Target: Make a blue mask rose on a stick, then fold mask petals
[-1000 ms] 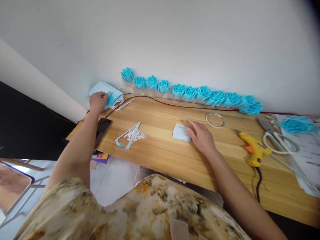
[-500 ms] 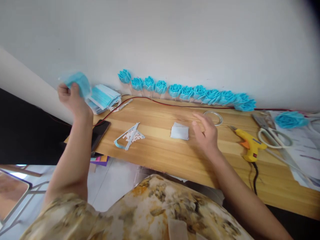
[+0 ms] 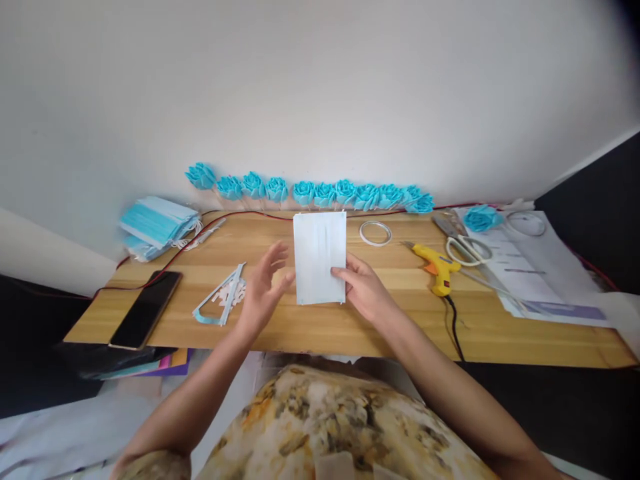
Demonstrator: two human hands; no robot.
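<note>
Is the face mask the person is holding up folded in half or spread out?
Spread out: the face mask in the right hand shows as a flat, upright rectangle, with four corners and no fold across it.

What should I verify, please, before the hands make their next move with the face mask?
1. Right hand has a grip on the face mask: ok, it pinches the right edge, thumb in front.
2. Both hands on the face mask: not ok, the left hand is open beside it.
3. Smartphone out of the hands' way: ok, it lies at the table's left end.
4. Scissors clear of the fingers: ok, they lie well to the right.
5. Glue gun cold: cannot tell, its heat does not show; it lies untouched on the table.
</note>
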